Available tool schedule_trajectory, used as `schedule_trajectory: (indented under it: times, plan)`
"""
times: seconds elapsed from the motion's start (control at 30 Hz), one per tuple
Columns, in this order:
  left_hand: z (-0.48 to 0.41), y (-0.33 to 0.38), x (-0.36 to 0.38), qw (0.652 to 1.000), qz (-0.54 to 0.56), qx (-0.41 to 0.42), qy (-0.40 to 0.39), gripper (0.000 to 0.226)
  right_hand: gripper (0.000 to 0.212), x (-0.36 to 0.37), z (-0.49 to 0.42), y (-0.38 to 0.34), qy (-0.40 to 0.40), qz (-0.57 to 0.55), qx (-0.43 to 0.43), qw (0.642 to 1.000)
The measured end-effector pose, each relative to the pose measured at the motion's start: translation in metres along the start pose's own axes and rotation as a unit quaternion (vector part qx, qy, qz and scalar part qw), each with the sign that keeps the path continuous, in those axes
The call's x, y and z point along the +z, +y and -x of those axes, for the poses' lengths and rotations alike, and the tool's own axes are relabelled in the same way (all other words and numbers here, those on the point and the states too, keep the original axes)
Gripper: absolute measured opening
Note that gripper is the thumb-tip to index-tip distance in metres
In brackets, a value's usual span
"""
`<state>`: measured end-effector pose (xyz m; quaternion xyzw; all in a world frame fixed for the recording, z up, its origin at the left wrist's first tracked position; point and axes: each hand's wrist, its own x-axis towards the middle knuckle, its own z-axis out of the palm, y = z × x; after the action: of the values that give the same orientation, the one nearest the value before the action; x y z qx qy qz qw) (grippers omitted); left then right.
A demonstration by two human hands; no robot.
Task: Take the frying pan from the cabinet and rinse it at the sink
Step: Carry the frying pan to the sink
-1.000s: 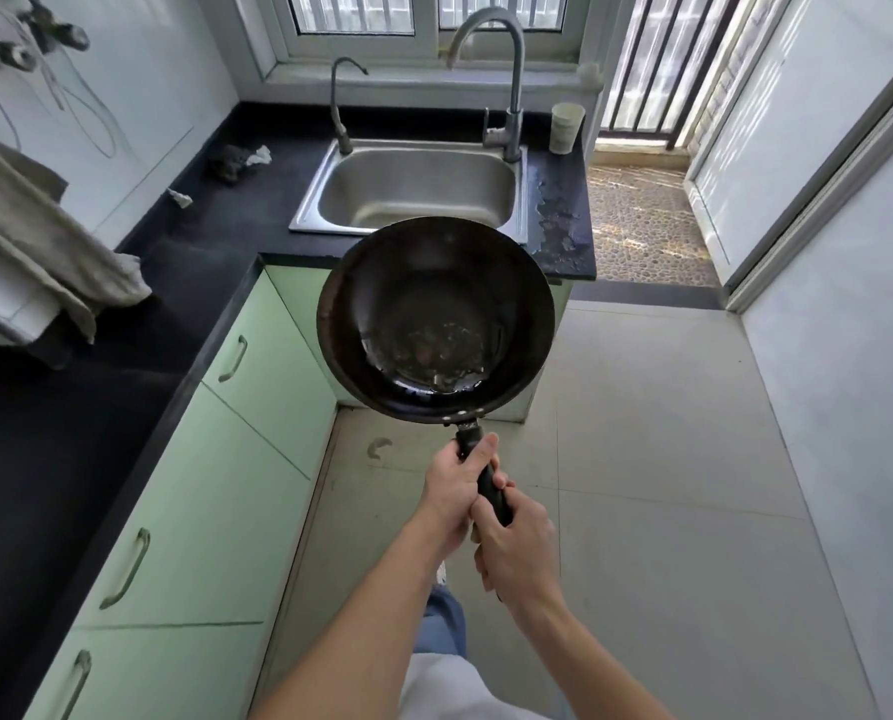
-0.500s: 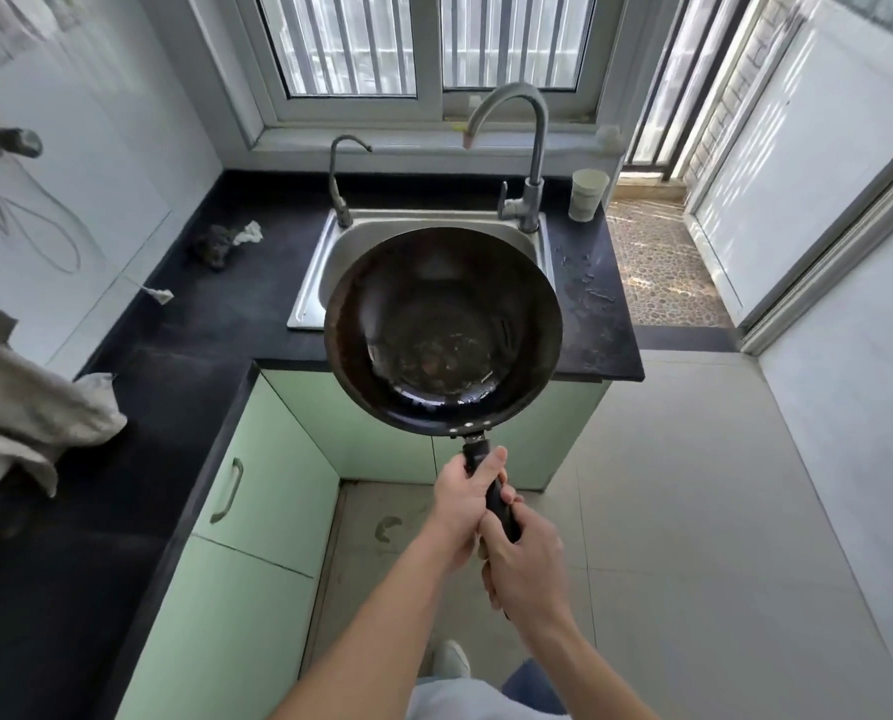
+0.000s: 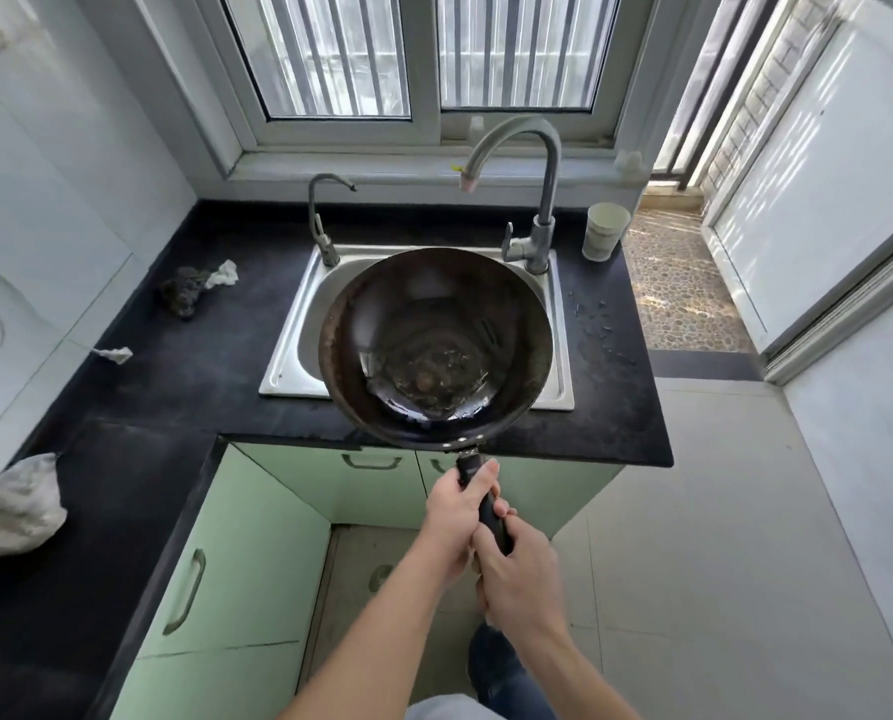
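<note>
A dark, round frying pan (image 3: 434, 345) with residue in its bottom hangs over the steel sink (image 3: 299, 330), covering most of the basin. Its black handle points toward me. My left hand (image 3: 457, 517) grips the handle nearer the pan, and my right hand (image 3: 522, 574) grips the handle's end just behind it. The tall curved tap (image 3: 530, 200) stands at the sink's back right, its spout above the pan's far rim. No water is running.
A small second tap (image 3: 322, 220) stands at the sink's back left. A paper cup (image 3: 604, 231) sits on the black counter (image 3: 184, 376) right of the tall tap. A dark scrubber (image 3: 182, 296) and paper scraps lie left. Green cabinets (image 3: 236, 553) below, cloth (image 3: 8, 511) far left.
I have walked closer to the sink. The pan, held in both hands throughout, has moved from in front of the counter to over the basin.
</note>
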<state>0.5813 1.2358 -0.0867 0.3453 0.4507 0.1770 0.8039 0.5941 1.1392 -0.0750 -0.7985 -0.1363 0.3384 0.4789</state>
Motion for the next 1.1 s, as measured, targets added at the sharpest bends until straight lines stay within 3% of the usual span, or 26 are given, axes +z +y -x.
schedule_trajectory:
  times: [0.47, 0.53, 0.63, 0.8, 0.93, 1.03, 1.1]
  plan:
    - [-0.094, 0.041, 0.033, 0.998, 0.009, -0.041, 0.055, 0.015, 0.016, -0.002, -0.113, -0.028, -0.053, 0.023, 0.051, 0.997]
    - [-0.101, 0.043, 0.03, 0.997, 0.002, -0.048, 0.058, 0.015, 0.023, 0.003, -0.119, -0.028, -0.057, 0.025, 0.062, 0.996]
    - [-0.112, 0.043, 0.021, 0.997, -0.015, -0.056, 0.053, 0.017, 0.05, 0.013, -0.125, -0.026, -0.05, 0.02, 0.075, 0.996]
    - [-0.127, 0.048, 0.004, 0.995, -0.056, -0.076, 0.027, 0.018, 0.058, 0.034, -0.13, -0.026, -0.026, 0.029, 0.081, 0.996]
    - [-0.137, 0.056, -0.011, 0.992, -0.079, -0.096, -0.003, 0.018, 0.038, 0.058, -0.129, -0.029, 0.003, 0.019, 0.104, 0.994]
    - [-0.142, 0.062, -0.022, 0.99, -0.09, -0.106, -0.024, 0.017, 0.048, 0.074, -0.128, -0.031, 0.027, 0.005, 0.127, 0.991]
    - [-0.143, 0.065, -0.03, 0.988, -0.099, -0.115, -0.036, 0.016, 0.034, 0.081, -0.125, -0.036, 0.037, 0.003, 0.141, 0.989]
